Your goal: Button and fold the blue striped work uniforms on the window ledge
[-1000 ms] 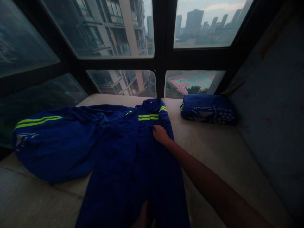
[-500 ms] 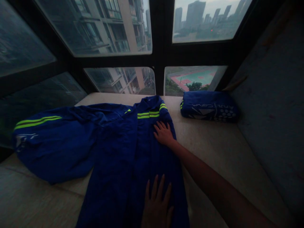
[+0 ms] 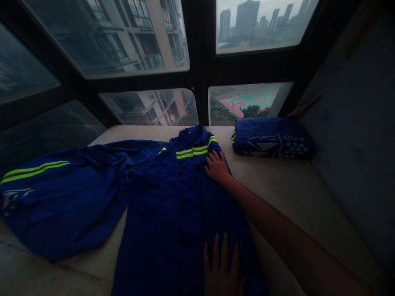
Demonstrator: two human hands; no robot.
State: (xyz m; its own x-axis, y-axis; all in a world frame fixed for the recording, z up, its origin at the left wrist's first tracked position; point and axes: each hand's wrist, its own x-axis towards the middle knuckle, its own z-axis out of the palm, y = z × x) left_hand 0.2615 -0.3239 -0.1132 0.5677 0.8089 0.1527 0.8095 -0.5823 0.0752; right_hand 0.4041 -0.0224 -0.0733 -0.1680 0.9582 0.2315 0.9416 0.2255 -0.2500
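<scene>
As it lies spread out front upward, one blue garment [image 3: 151, 213] takes up the middle and left of the surface, running from the near edge of the view toward the windows. Collar [image 3: 194, 133] at the far end, small pale label inside. Yellow-green double stripe [image 3: 191, 152] across the chest; shorter stripes at the shoulder on the right. Wide section out to the left, loosely creased, with a further double stripe and white print [image 3: 15, 196].

Right hand [image 3: 217, 166]: on the upper front, just below the chest stripe, back of the hand upward; fingers slightly apart, gripping nothing visible. Bare forearm reaching in from the lower right.

Left hand [image 3: 221, 263]: over the lower front, nearer the viewer, partly cut off by the bottom edge; fingers spread and extended. Dim light; firmness of contact cannot be told.

Folded blue bundle [image 3: 271, 137]: one, beyond the right hand and apart from the garment, white lettering and dots on its near side, yellow-green stripes at its left end.

Pale surface [image 3: 277, 193] beneath all. Grey wall [image 3: 354, 164] at right. Dark window frame [image 3: 200, 76] behind; through the panes, an apartment building [image 3: 148, 41], distant towers [image 3: 247, 18] and a green-and-red sports court [image 3: 257, 98].
</scene>
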